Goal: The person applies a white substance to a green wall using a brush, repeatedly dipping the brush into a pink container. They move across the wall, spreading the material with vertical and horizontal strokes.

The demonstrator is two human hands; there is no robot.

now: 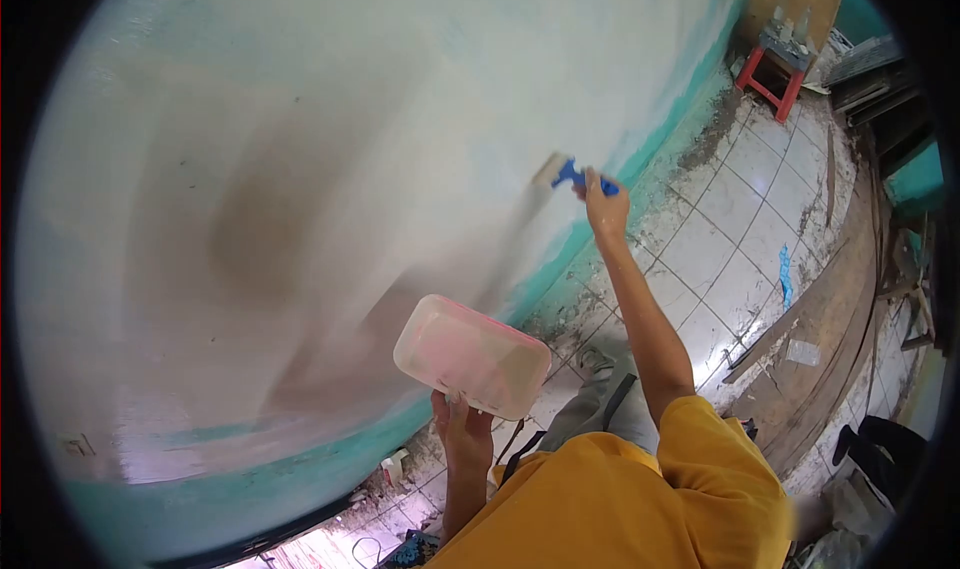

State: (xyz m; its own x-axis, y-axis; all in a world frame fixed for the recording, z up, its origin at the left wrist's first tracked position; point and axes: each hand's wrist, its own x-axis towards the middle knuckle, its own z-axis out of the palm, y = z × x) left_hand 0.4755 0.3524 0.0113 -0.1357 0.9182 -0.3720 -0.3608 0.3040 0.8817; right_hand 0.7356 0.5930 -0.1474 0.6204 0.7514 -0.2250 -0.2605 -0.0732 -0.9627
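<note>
My right hand (pixel 606 207) is closed round the blue handle of a paintbrush (pixel 568 173). Its pale bristles point left and overlap the whitish painted wall (pixel 400 119). Low in front of my body, my left hand (pixel 464 431) grips the near edge of a plastic container (pixel 475 357), a rounded rectangle with pinkish and pale paint in it. Some of the left fingers are hidden by the container. Along the foot of the wall runs a band of turquoise (pixel 570 254) beneath the white coat.
A red stool (pixel 775 81) with bottles and other things on top stands at the upper right. Dirty white floor tiles (pixel 735 194) extend to my right. Wooden boards (pixel 830 359) lie on the floor there, with dark panels (pixel 870 79) stacked beyond.
</note>
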